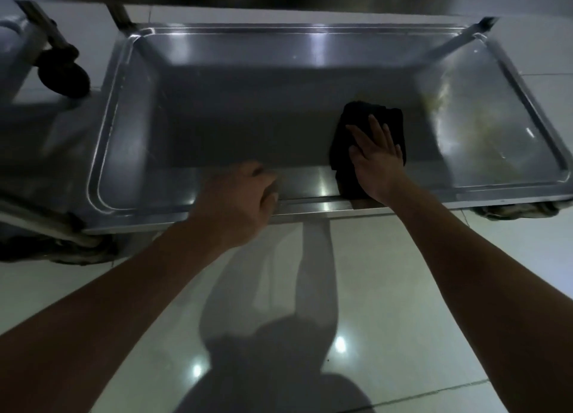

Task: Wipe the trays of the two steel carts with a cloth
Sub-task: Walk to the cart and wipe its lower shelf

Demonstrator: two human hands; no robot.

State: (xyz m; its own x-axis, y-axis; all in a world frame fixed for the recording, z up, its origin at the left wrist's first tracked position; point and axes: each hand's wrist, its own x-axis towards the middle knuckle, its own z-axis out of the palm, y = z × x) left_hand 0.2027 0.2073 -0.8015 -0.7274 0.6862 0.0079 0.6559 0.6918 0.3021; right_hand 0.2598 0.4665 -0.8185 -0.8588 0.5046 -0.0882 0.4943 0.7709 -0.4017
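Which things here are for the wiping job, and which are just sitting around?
For the job: cloth, tray, right hand pressing the cloth, left hand at the tray's front edge.

Just around: black wheel, tiled floor.

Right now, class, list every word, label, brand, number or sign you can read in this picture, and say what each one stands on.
None: no text can be read anywhere in this view.
The steel tray shows only glare and smears, no stamp or label.
The dark cloth under the right hand bears no visible tag.
The caster wheel and floor tiles carry no markings.
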